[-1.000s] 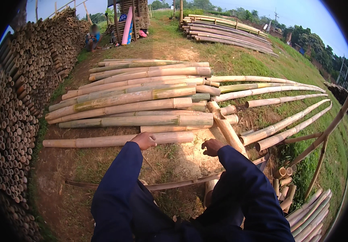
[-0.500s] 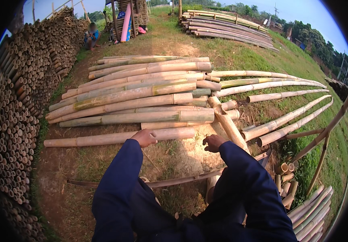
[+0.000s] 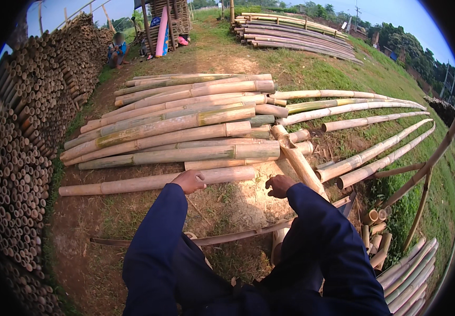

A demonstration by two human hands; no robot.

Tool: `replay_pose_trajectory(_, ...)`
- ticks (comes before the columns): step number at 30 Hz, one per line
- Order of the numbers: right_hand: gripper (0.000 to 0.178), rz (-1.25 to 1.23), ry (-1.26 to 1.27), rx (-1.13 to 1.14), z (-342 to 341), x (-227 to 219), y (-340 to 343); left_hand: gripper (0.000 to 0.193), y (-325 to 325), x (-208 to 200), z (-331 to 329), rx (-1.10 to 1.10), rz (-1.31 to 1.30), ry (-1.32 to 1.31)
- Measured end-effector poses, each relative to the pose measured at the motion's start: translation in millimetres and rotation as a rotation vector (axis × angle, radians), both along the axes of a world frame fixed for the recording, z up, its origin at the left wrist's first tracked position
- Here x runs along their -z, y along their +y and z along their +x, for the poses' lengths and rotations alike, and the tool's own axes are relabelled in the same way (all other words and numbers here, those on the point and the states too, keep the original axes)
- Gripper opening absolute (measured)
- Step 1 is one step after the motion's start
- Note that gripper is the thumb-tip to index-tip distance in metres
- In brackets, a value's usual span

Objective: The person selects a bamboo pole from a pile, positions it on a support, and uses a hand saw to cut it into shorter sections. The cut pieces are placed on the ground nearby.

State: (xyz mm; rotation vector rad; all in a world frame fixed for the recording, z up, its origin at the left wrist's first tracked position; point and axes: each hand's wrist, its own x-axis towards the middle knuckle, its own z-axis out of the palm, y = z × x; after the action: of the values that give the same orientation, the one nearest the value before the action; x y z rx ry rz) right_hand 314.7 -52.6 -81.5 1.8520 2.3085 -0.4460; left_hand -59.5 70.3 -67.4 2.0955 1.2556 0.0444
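Little changed from half a second ago: left hand (image 3: pixel 188 180) over pole (image 3: pixel 111 186), right hand (image 3: pixel 280 186) left of notched log (image 3: pixel 303 165), both bent as before. At left, fingers curled in; cannot tell if clenched or grasping pole. At right, fingers loosely bent, released. Pole on ground (image 3: pixel 240 205), along near edge of pile (image 3: pixel 175 126), right end between hands. Hidden: underside of left hand; parts of strip (image 3: pixel 243 237), behind legs (image 3: pixel 297 250). Cut off at left rim: stack (image 3: pixel 14 179). Hard to make out: seated person (image 3: pixel 117 51), far off. Room to move: pale ground between hands, edged by log and strip.
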Motion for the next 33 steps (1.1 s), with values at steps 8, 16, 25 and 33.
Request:
replay_pose_trajectory(8, 0.038, -0.001, -0.001, 0.011, 1, -1, 0, 0.05, -1, -2, -2, -0.003, -0.016, 0.005)
replay_pose_trajectory(16, 0.037, -0.016, 0.023, 0.014, 1, -3, -2, 0.051, -4, -6, 1, 0.002, -0.029, 0.019)
replay_pose_trajectory(25, 0.035, 0.007, 0.006, -0.015, -1, -3, -1, 0.05, -3, -5, 2, -0.006, -0.061, -0.001)
replay_pose_trajectory(33, 0.034, 0.014, 0.01, 0.0, 2, 5, 0, 0.049, -4, -6, 5, -0.018, -0.073, 0.042)
